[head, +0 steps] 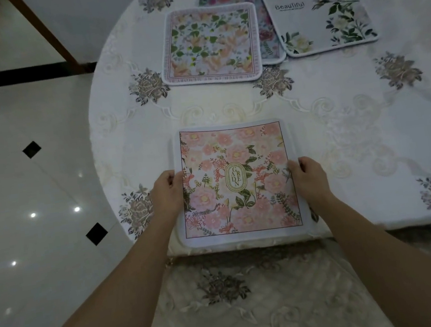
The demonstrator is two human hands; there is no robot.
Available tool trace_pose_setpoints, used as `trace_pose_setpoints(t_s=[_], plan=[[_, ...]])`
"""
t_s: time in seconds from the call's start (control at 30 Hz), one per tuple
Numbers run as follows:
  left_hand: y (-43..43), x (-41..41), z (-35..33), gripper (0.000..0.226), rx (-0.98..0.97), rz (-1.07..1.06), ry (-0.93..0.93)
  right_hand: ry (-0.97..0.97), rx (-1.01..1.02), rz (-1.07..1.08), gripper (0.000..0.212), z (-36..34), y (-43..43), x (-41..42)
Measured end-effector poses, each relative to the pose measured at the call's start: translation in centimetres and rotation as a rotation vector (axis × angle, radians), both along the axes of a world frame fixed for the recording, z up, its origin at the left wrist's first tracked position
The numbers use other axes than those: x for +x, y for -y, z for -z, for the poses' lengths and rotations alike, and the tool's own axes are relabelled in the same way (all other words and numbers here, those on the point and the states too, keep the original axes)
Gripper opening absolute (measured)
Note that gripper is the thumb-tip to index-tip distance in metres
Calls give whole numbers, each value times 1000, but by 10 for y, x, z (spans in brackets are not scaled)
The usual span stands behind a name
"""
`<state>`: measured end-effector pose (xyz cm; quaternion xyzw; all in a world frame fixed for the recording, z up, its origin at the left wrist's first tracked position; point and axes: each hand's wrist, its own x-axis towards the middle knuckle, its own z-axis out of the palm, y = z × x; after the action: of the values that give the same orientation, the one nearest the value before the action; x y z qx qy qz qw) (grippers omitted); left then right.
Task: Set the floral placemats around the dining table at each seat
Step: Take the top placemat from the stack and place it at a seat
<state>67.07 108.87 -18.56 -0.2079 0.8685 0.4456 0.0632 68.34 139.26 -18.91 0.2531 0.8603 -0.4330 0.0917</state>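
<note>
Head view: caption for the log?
Left hand and right hand grip pink placemat at table's near edge; three mats opposite.

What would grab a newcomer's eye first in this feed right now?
The pink GARDEN placemat at the table's near edge stands out first, gripped on its sides by the left hand and right hand. Beyond it, at the far side, three more cluster: an orange-and-green placemat, a white Beautiful placemat to its right, and a third placemat half hidden under both.
</note>
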Motion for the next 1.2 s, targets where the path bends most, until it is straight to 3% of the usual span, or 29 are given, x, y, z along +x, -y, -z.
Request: trace_pose_setpoints(t_s=[0.5, 0.93, 1.0, 1.07, 1.13, 1.2], plan=[[7, 2, 3, 24, 15, -48, 25, 54, 45, -54, 35, -6, 1, -8], [10, 7, -5, 24, -166, 63, -5, 113, 112, -55, 28, -11, -4, -7], [11, 9, -3, 31, -272, 112, -8, 110, 219, -24, 25, -15, -1, -5], [7, 12, -2, 43, -471, 179, -16, 16, 465, -68, 26, -16, 7, -3], [-7, 13, -4, 46, -618, 251, -90, -141, 622, -230, 30, -14, 25, -1], [-27, 13, -3, 44, -659, 370, -184, -272, 624, -423, 36, -8, 52, -2]])
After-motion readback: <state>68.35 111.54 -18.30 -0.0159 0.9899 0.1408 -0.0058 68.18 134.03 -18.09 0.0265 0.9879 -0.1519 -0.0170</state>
